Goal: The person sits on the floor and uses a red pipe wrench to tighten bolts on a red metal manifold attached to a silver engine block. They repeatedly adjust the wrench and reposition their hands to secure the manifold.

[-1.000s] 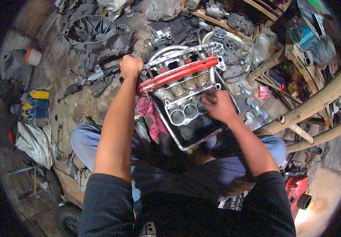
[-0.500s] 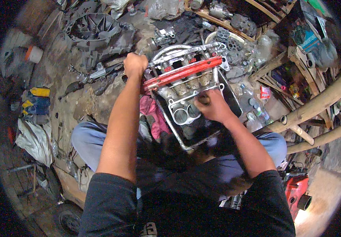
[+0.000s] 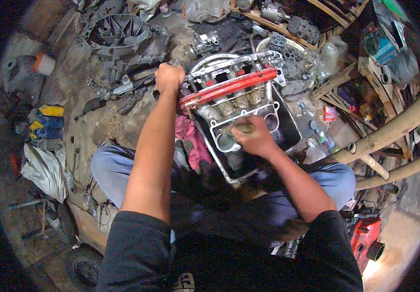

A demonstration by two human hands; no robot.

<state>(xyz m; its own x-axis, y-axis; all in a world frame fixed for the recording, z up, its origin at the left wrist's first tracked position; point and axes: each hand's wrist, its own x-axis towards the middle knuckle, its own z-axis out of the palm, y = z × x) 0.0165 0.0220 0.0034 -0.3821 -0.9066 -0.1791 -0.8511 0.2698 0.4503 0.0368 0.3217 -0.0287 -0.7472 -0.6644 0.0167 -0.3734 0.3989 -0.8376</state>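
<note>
An engine intake manifold [image 3: 239, 100], metal with a red bar across it, rests tilted over a dark rectangular pan [image 3: 222, 168]. My left hand [image 3: 170, 79] is closed in a fist round the manifold's far left end. On the manifold's near side is a flat flange with round ports. My right hand [image 3: 255, 137] lies over this flange, covering its middle, with one port visible on each side. Its fingers are curled and pressed together; whatever they hold is hidden. Liquid or grime darkens the pan's inside.
Pink cloth [image 3: 190, 141] lies left of the pan. A large gearbox housing [image 3: 117, 33] and other metal parts cover the floor ahead. Plastic bottles [image 3: 323, 136] and wooden poles [image 3: 390, 129] are at the right. A pale sack [image 3: 44, 170] lies at the left.
My right hand has slid left along the flange, uncovering the right port and covering the middle. My left hand keeps its grip on the manifold. The whole view has shifted slightly.
</note>
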